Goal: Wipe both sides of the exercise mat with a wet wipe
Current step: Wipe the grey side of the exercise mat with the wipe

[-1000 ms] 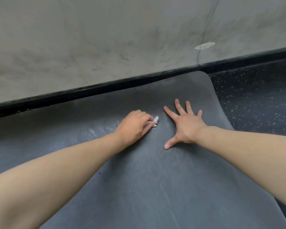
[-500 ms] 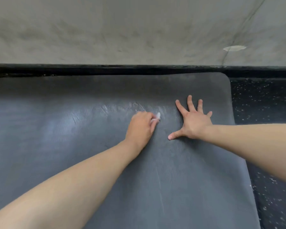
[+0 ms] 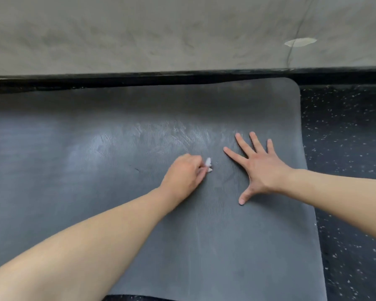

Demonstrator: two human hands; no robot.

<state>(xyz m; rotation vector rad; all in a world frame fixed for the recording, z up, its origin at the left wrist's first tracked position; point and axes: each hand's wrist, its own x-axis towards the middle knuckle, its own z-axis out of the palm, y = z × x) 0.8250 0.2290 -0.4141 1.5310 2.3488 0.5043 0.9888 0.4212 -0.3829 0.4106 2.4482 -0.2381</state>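
views: one, head-worn | we look forward and down, close over the exercise mat (image 3: 96,170) | far edge: wall (image 3: 139,29), baseboard | right: speckled floor (image 3: 345,148) | shared: none

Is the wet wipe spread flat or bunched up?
Bunched up: the left hand grips the wet wipe, only a small white wad showing past its fingers.
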